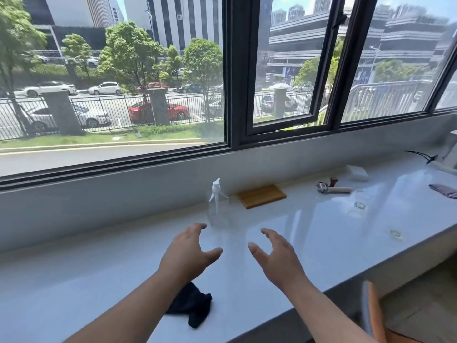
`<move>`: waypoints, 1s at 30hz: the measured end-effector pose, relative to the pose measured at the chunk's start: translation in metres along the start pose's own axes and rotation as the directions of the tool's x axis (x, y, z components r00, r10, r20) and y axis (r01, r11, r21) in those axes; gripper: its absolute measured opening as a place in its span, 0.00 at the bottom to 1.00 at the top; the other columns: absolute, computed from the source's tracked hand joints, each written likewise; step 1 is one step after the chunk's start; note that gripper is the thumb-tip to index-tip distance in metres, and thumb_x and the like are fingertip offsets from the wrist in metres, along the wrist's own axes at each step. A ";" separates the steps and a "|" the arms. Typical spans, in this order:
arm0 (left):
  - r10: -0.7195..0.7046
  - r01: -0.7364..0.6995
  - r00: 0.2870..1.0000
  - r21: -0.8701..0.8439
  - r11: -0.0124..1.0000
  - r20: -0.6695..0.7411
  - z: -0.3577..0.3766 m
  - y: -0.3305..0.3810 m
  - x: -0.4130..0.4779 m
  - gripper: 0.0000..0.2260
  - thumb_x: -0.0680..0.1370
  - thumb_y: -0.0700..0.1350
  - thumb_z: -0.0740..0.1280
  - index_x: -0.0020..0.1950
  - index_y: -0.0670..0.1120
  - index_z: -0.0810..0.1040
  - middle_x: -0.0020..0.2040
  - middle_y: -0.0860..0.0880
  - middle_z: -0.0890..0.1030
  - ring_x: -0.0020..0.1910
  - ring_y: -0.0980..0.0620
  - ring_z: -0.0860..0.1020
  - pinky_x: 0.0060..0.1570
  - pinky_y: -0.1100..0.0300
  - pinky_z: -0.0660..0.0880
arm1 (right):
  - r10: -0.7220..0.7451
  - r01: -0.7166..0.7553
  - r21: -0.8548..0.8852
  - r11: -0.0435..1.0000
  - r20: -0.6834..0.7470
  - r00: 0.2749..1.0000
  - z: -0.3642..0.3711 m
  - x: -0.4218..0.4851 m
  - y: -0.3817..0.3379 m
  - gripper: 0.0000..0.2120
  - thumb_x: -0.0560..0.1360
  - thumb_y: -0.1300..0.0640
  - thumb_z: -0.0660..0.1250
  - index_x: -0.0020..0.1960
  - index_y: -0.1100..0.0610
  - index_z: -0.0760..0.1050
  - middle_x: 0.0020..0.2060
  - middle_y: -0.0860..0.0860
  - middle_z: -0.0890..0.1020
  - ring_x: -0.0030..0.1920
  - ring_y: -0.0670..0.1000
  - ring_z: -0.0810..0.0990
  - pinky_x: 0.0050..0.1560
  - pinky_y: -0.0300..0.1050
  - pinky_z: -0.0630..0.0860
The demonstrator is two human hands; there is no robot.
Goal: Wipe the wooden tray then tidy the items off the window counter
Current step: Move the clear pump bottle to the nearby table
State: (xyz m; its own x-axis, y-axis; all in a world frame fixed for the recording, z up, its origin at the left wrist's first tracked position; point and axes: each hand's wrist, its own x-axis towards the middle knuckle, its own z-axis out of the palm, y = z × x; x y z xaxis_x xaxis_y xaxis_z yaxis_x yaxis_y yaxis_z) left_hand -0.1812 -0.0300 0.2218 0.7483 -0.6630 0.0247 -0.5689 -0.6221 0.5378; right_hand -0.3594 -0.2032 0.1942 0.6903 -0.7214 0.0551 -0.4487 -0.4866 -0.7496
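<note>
Nearest, at the lower middle of the frame, a black cloth (pixel 192 308) lies crumpled on the white surface (pixel 74 280), partly under the left forearm. Just above it, the left hand (pixel 189 253) and right hand (pixel 277 256) hover side by side, palms facing each other, fingers (pixel 197 227) spread wide and holding nothing. Beyond the hands stands a clear spray bottle (pixel 215 201) with a white trigger head. Right of it, against the wall below the window (pixel 111 78), lies the wooden tray (pixel 261 196). Farther right rest a metal-headed tool (pixel 332 188), a white packet (pixel 356 172) and a grey cloth (pixel 444 190).
</note>
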 end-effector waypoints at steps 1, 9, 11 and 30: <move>0.000 0.000 1.000 -0.007 1.000 0.002 0.001 -0.005 0.014 0.38 0.72 0.67 0.70 0.79 0.58 0.65 0.76 0.55 0.71 0.74 0.51 0.69 0.59 0.54 0.72 | 0.010 -0.010 -0.003 1.000 -0.007 1.000 0.002 0.011 0.000 0.35 0.77 0.32 0.63 0.78 0.48 0.66 0.76 0.46 0.72 0.77 0.51 0.66 0.74 0.51 0.67; -0.016 0.016 1.000 -0.070 0.997 0.006 -0.004 -0.043 0.122 0.38 0.71 0.68 0.71 0.78 0.58 0.66 0.76 0.57 0.71 0.72 0.52 0.71 0.53 0.54 0.71 | 0.108 -0.111 -0.027 0.993 -0.072 0.992 0.011 0.105 -0.021 0.33 0.77 0.35 0.65 0.78 0.49 0.67 0.75 0.47 0.73 0.75 0.51 0.68 0.70 0.50 0.69; -0.010 0.011 1.000 -0.083 0.996 0.019 -0.004 -0.050 0.147 0.38 0.71 0.68 0.72 0.78 0.58 0.66 0.76 0.57 0.71 0.73 0.53 0.70 0.51 0.55 0.70 | 0.132 -0.135 -0.034 0.990 -0.078 0.988 0.019 0.125 -0.025 0.33 0.77 0.35 0.65 0.78 0.48 0.68 0.74 0.47 0.73 0.75 0.51 0.68 0.70 0.49 0.69; -0.184 0.188 0.977 -0.031 0.982 0.108 0.048 -0.095 0.327 0.40 0.71 0.65 0.75 0.79 0.55 0.64 0.78 0.54 0.69 0.74 0.50 0.68 0.66 0.52 0.73 | 0.315 -0.330 0.052 0.943 0.192 0.930 0.128 0.332 0.029 0.25 0.80 0.43 0.65 0.76 0.46 0.69 0.74 0.49 0.74 0.71 0.52 0.74 0.61 0.45 0.71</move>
State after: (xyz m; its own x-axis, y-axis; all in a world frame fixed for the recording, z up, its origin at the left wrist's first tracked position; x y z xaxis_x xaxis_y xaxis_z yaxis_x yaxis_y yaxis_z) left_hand 0.1006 -0.2075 0.1379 0.7990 -0.5782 -0.1655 -0.4070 -0.7225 0.5589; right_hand -0.0709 -0.3934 0.1064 0.6091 -0.7295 -0.3112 -0.6210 -0.1947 -0.7592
